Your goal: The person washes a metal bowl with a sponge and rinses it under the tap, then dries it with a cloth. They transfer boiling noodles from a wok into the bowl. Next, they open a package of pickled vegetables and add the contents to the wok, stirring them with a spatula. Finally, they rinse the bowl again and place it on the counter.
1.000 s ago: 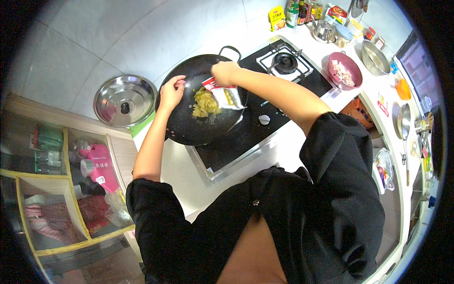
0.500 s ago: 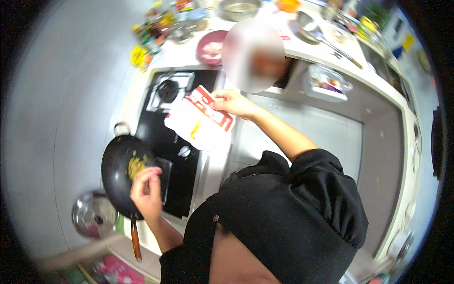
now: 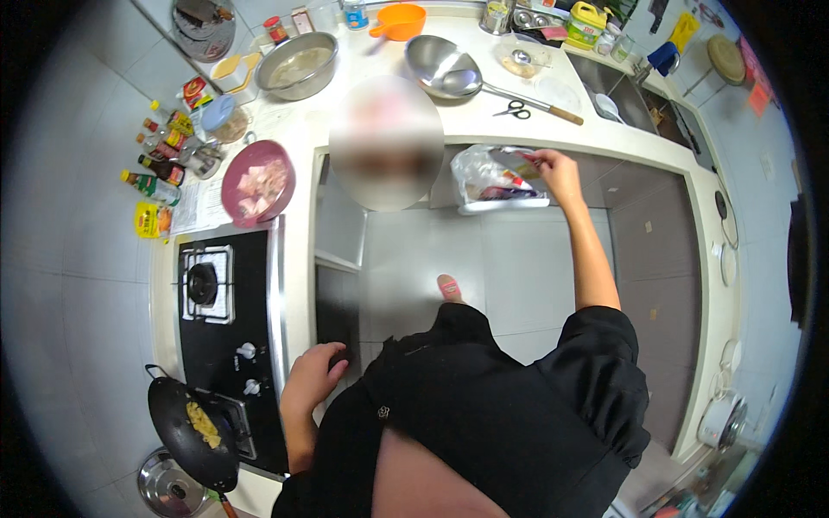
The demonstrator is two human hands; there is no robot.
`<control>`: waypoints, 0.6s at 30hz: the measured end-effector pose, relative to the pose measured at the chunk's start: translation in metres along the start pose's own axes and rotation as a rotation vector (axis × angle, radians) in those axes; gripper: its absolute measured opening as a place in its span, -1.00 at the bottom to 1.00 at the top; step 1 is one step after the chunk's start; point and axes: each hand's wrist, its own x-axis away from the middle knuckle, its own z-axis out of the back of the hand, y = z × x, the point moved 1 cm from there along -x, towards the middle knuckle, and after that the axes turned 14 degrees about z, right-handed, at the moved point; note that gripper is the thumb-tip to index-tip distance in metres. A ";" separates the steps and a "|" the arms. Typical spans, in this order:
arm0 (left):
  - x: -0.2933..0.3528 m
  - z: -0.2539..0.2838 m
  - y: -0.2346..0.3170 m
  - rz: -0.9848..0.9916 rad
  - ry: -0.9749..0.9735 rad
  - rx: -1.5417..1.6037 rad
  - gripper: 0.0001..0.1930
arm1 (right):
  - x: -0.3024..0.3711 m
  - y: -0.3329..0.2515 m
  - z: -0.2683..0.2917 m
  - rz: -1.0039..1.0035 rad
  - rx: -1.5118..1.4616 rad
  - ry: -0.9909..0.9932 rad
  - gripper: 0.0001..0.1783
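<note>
My right hand (image 3: 560, 177) reaches over the small waste bin (image 3: 505, 206) hung on the cabinet front. Its fingers pinch the edge of a packet (image 3: 518, 161), seen nearly edge-on above the bin's bag-lined opening. Crumpled plastic and other scraps lie inside. My left hand (image 3: 313, 378) hovers beside the stove's front edge, fingers loosely curved and apart, with nothing in it. Left of it, a black wok (image 3: 177, 432) sits on the near burner, yellowish pieces of food (image 3: 203, 424) in its bottom.
A pink bowl of raw meat (image 3: 259, 183) stands beyond the stove (image 3: 220, 354), with bottles (image 3: 160, 168) to its left. Along the back counter are a steel basin (image 3: 298, 67), an orange colander (image 3: 401, 22), a steel wok with ladle (image 3: 440, 65) and scissors (image 3: 515, 110). A blurred disc hides part of the counter.
My right hand has carried the packet from over the stove rightward to the bin. My left hand has moved away from the wok. The view has turned to the right.
</note>
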 end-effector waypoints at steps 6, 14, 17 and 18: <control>-0.077 -0.010 0.103 -0.075 -0.013 0.099 -0.71 | -0.042 0.084 -0.070 0.177 0.244 -0.315 -0.82; -0.093 -0.044 0.101 0.244 0.003 -0.047 -0.66 | 0.003 0.141 -0.148 0.373 -0.061 -0.538 -0.68; -0.090 -0.050 0.103 0.321 -0.002 -0.055 -0.70 | -0.011 0.139 -0.155 0.360 -0.106 -0.488 -0.68; -0.089 -0.050 0.106 0.332 -0.022 -0.031 -0.70 | -0.014 0.139 -0.161 0.457 -0.041 -0.399 -0.71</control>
